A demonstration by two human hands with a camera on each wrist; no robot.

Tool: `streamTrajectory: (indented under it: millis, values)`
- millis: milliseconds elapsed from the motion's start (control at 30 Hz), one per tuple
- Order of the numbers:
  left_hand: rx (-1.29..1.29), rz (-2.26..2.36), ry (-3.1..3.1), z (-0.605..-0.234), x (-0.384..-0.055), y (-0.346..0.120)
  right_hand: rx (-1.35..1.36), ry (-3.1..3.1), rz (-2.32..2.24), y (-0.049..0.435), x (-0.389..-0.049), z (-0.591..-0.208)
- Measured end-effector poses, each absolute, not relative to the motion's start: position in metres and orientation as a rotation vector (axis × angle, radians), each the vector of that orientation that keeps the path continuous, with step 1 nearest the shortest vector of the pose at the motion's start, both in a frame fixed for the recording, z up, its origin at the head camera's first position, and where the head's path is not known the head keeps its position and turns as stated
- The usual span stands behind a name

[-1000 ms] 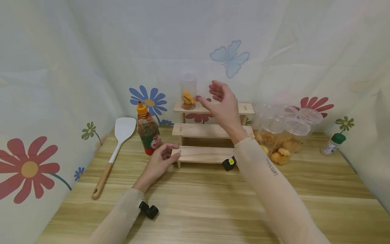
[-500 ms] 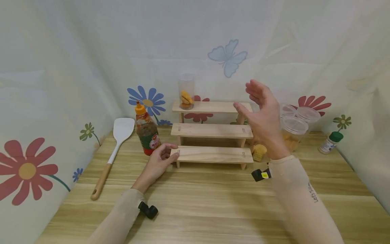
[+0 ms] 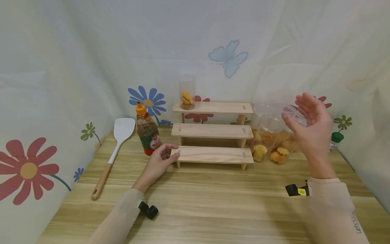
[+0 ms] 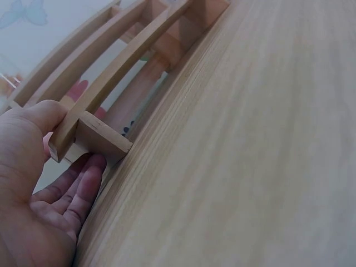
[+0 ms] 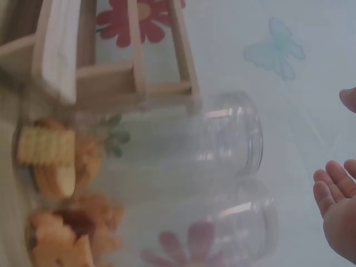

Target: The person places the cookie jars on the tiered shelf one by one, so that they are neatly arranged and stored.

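A three-step wooden display shelf (image 3: 212,130) stands in the middle of the table. My left hand (image 3: 159,162) grips the left end of its lowest step, thumb on the plank and fingers against the leg in the left wrist view. On the top step, at the left, stands a clear jar (image 3: 187,92) with golden snacks in its bottom. To the shelf's right are several clear lidded jars (image 3: 269,134) of biscuits and crackers. My right hand (image 3: 313,130) holds nothing, thumb apart from its fingers, and overlaps the rightmost jars in the head view.
A sauce bottle (image 3: 148,132) with an orange cap stands close to the left of the shelf. Further left lies a white spatula (image 3: 118,142) with a wooden handle. A small green-capped bottle (image 3: 337,137) is partly hidden behind my right hand. Flowered cloth surrounds the table (image 3: 213,203).
My right hand has moved away from the jar on the top step, rightward and down to the group of jars. My left hand has stayed on the shelf's end.
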State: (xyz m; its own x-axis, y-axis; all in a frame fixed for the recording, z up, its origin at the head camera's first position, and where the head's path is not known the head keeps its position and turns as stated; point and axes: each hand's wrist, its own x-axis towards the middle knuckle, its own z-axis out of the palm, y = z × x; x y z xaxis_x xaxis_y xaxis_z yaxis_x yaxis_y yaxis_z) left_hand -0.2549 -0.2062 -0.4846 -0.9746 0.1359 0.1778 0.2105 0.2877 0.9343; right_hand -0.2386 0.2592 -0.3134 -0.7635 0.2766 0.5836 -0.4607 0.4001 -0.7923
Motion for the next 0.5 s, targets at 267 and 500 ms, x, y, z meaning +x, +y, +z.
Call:
streamTrajectory:
  millis: [267, 500]
  values:
    - [-0.325, -1.794, -2.482, -0.485, -0.254, -0.207, -0.007, -2.067, 1.357, 0.292, -0.23, -0.338]
    - [-0.319, -1.79, -2.486, -0.483, -0.253, -0.206, -0.098, -2.096, 1.418, 0.308, -0.23, -0.36]
